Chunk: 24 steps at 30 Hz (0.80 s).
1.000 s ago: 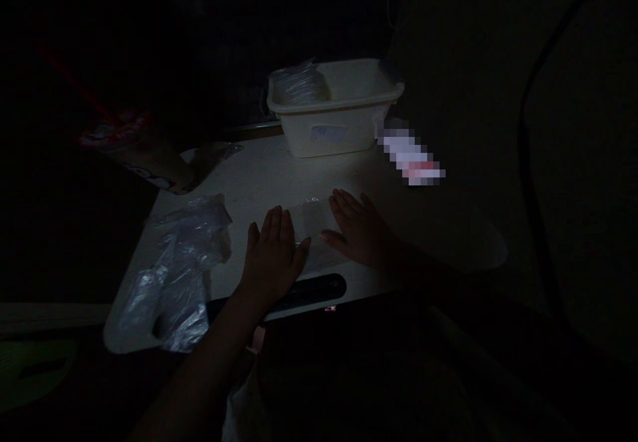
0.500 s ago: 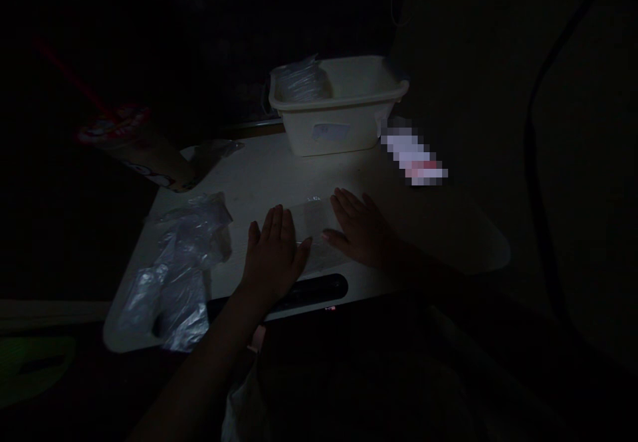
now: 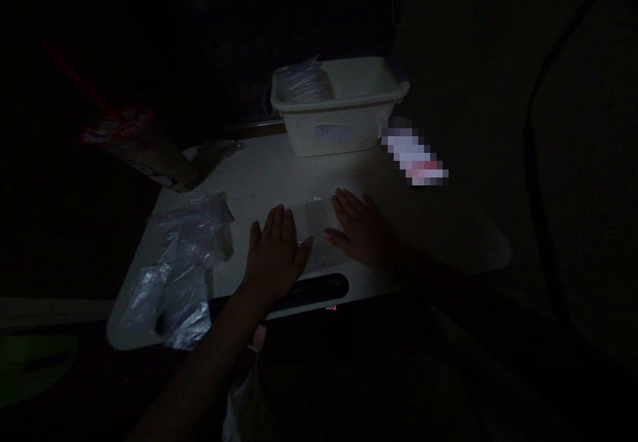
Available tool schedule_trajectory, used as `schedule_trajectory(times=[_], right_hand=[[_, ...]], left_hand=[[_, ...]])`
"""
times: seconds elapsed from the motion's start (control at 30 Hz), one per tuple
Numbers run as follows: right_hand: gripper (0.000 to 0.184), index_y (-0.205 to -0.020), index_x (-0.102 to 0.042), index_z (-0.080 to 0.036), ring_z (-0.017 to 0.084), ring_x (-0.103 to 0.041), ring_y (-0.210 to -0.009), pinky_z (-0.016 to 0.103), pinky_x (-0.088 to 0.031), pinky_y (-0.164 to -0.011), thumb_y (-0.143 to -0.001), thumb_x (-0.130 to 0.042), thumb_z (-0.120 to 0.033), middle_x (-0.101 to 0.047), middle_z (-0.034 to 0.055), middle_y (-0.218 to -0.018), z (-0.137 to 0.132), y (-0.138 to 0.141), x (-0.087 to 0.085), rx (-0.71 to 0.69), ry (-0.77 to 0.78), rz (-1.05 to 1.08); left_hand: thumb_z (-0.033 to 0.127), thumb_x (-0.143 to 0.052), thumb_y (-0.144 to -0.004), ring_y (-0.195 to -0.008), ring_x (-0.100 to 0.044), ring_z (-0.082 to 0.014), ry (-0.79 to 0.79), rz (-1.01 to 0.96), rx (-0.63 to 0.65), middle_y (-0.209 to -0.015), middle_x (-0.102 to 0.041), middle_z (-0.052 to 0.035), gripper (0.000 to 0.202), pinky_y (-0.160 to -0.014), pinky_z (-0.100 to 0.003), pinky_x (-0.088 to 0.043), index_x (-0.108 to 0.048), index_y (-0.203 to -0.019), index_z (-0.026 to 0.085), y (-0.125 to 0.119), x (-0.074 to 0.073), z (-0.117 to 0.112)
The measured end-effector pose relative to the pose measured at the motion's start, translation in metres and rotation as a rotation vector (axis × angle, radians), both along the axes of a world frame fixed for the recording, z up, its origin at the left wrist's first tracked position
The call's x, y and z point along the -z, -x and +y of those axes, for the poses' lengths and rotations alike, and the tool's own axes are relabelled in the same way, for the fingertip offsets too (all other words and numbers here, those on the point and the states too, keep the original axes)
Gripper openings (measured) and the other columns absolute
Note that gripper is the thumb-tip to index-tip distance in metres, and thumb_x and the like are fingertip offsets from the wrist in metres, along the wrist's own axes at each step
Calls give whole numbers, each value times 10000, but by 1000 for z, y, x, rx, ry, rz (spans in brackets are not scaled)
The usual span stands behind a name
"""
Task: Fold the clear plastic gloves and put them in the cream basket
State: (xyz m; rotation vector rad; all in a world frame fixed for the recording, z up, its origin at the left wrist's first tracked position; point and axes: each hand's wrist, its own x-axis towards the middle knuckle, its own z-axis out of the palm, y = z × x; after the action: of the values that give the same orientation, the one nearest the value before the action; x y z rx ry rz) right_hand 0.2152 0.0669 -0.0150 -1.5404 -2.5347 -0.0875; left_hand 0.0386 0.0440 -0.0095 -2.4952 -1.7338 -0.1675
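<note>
Left hand (image 3: pixel 274 259) and right hand (image 3: pixel 361 229) lie palm down on the tabletop (image 3: pixel 259 176), both grips wide and flat, fingers spread, neither closed on anything. A flat clear plastic bag (image 3: pixel 316 229) lies between them, its edges faint in the low light: the left hand's thumb side and the right hand's thumb and fingertips appear to rest on it. Contact cannot be confirmed exactly. Judged from this pose, flat fingers and even, light pressure from both sides suit thin film best, since pinching could crease it. Crumpled plastic bags (image 3: pixel 174 272) lie near the left hand. A white plastic tub (image 3: pixel 339 126) stands at the far edge, holding a bagged bundle (image 3: pixel 303 84). A cup (image 3: pixel 144 153) with a red straw (image 3: pixel 74 76) stands beyond the far left corner. A blurred packet (image 3: pixel 413 159) lies right of the tub.
</note>
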Motion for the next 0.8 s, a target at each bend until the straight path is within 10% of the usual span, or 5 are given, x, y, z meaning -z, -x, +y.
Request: schedule_trajectory(times=[0.5, 0.8], right_hand=[[650, -1222, -303, -74, 228, -206, -1207, 432, -171, -949, -793, -151, -538, -278, 155, -1306, 1, -1, -1, 0, 4, 3], [568, -1212, -340, -108, 175, -251, -1196, 407, -192, -944, -841, -52, -426, -330, 107, -1289, 5, -2, 1, 26, 8, 63]], left_hand=[[405, -213, -830, -1218, -169, -274, 56, -101, -63, -1317, -252, -162, 527, -919, -511, -211, -208, -1264, 106, 9, -17, -5], [141, -411, -759, -1057, -437, -215, 82, -102, 396, -1118, -516, -123, 309, -905, -380, -348, -509, -1050, 108, -22, -22, -33]])
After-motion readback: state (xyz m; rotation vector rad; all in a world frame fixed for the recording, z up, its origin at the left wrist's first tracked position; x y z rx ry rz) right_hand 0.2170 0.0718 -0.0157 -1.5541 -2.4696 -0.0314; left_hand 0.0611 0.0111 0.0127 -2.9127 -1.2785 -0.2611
